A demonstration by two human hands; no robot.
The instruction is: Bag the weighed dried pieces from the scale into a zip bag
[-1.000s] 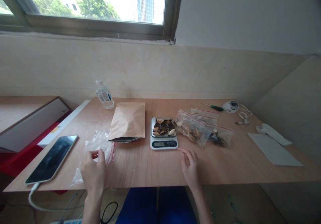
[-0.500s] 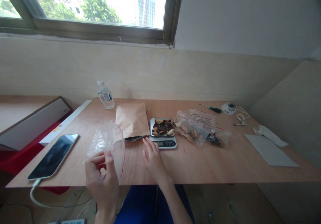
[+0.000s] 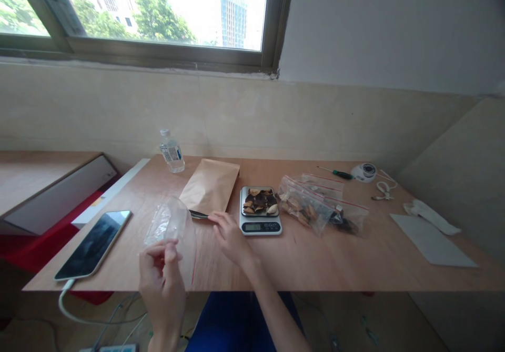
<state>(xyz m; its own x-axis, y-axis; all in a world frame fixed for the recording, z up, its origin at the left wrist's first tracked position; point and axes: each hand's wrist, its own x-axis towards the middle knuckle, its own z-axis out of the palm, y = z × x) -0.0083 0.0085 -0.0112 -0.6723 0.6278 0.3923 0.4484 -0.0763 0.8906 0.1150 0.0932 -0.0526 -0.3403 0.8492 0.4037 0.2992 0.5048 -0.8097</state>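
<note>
Two hands over plywood desk (image 3: 315, 260) | left hand (image 3: 161, 283) curled, fingers pinched shut on clear zip bag (image 3: 171, 228), held upright | right hand (image 3: 231, 239) palm down, fingers loosely open, holding nothing, tips at slim metal utensil (image 3: 198, 214) | beyond: kraft envelope (image 3: 211, 186), digital scale (image 3: 260, 227)

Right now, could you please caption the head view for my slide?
Left hand holds a clear zip bag; right hand touches a dark utensil.

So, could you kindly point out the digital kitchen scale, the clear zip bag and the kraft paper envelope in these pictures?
digital kitchen scale (image 3: 251, 227): head view, on its display
clear zip bag (image 3: 168, 224): head view, on its upper film
kraft paper envelope (image 3: 211, 186): head view, on the middle of its face
</note>
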